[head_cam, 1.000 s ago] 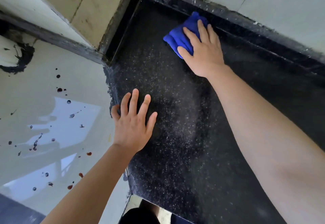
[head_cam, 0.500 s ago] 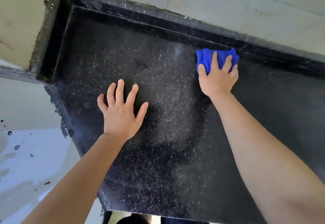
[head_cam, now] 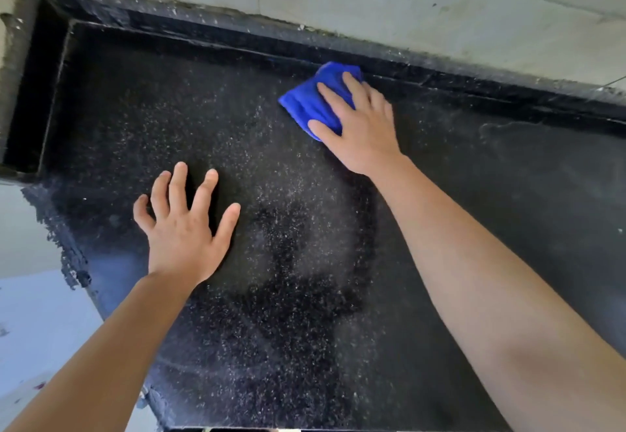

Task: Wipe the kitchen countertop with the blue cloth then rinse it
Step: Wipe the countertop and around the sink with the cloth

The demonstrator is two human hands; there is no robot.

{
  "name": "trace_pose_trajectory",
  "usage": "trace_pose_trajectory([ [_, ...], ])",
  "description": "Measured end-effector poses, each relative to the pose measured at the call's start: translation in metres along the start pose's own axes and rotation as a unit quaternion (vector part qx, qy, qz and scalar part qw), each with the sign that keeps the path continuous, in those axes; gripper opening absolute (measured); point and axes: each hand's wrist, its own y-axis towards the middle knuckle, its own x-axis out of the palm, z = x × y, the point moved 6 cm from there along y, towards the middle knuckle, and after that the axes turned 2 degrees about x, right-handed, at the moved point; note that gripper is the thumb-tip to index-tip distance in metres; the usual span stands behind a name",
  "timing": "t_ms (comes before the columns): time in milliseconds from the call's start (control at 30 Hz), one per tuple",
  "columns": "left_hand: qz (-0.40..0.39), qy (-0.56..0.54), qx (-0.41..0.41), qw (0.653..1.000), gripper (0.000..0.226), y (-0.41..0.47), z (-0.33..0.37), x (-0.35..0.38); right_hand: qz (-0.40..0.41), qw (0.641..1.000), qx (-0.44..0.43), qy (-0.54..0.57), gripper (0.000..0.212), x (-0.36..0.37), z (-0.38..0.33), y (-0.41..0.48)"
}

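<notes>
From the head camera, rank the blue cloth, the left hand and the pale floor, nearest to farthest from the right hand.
1. Blue cloth: under the right hand, at the back.
2. Left hand: on the countertop, toward the left.
3. Floor: beyond the countertop's left end.

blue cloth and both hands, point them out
blue cloth (head_cam: 301, 106), head view, bare fold beside the fingers
left hand (head_cam: 184, 235), head view, back of hand
right hand (head_cam: 364, 128), head view, back of hand
</notes>
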Motion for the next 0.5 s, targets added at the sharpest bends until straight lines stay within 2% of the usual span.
trace_pose_trajectory([
  [67, 0.002, -0.004, -0.001, 1.000, 0.063, 0.000, 0.001, -0.001, 0.016, 0.993, 0.116, 0.004, 0.068, -0.006, 0.078, -0.026],
  [167, 0.005, -0.015, -0.002, 1.000, 0.064, 0.000, 0.000, -0.001, 0.020, 0.961, 0.276, 0.005, 0.071, -0.015, 0.165, -0.069],
  [233, 0.006, -0.013, -0.002, 1.000, 0.064, 0.002, 0.002, 0.001, 0.002, 0.939, 0.343, 0.022, 0.071, -0.014, 0.188, -0.077],
  [300, 0.009, -0.012, -0.001, 1.000, 0.063, 0.000, 0.000, 0.001, -0.007, 0.923, 0.383, 0.036, 0.069, -0.010, 0.179, -0.071],
  [400, 0.008, -0.007, 0.007, 1.000, 0.063, 0.000, 0.000, 0.002, 0.007, 0.922, 0.384, 0.057, 0.068, -0.001, 0.128, -0.060],
  [500, 0.000, -0.003, 0.006, 1.000, 0.063, 0.000, -0.001, 0.002, 0.037, 0.959, 0.277, 0.055, 0.065, 0.013, 0.048, -0.062],
])
